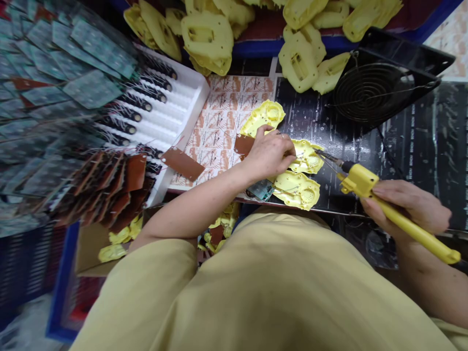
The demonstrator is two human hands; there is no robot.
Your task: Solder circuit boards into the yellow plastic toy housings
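My right hand (413,207) is wrapped around the handle of a yellow soldering iron (361,179). Its metal tip points left, close to the right end of the middle yellow plastic shell (310,157). Over that shell's left part lies my left hand (272,152), fingers curled together; what they pinch, if anything, is hidden, though thin wires show beside them. Another yellow shell (272,113) lies just beyond this hand, and a third shell (302,191) sits nearer my body with wires inside. A green circuit board (261,189) touches the nearest shell's left side. One brown board (243,145) rests by my left wrist.
A white foam tray (190,92) with black wired parts stands left, beside stacked green boards (91,90) and brown boards (135,173). Another brown board (183,164) overlaps its edge. A black fan (373,92) stands back right. Yellow shells (206,41) fill the blue-edged shelf (256,48) behind.
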